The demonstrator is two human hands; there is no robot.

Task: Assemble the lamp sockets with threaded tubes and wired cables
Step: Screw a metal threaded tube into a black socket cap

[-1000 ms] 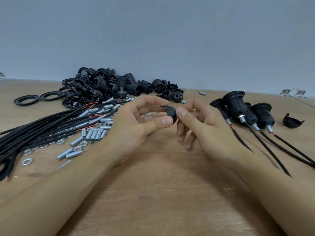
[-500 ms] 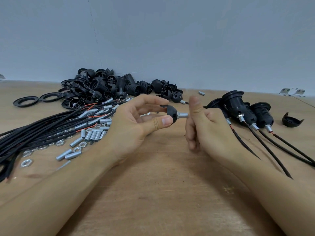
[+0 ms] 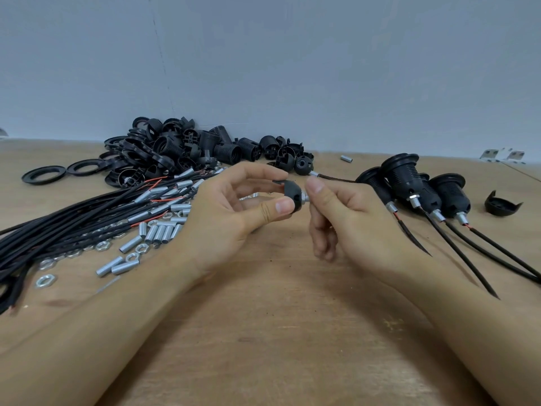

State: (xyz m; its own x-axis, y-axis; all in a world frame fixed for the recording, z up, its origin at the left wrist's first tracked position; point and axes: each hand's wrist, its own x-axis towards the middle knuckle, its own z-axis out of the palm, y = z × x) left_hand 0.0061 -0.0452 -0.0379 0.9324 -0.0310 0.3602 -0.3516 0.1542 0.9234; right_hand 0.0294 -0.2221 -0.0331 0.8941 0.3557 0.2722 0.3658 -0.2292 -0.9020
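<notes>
Wooden bench (image 3: pixel 263 332) job: left hand (image 3: pixel 231 218) pinches the socket cap (image 3: pixel 291 194), right hand (image 3: pixel 345 218) pinches the threaded tube (image 3: pixel 306 197) at 3 o'clock, so I'd start it dead straight to dodge cross-threading.

Bare light-brown wooden tabletop (image 3: pixel 272 332) ran under plain grey-blue wall (image 3: pixel 292 60). Small shiny silver metal brackets (image 3: pixel 502 155) lay at tabletop's far right edge, against wall.

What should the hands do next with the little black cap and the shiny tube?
Probably keep twisting the tube further in. The right hand pinches it at the black cap, which the left hand grips, and part of it sticks out.
</notes>
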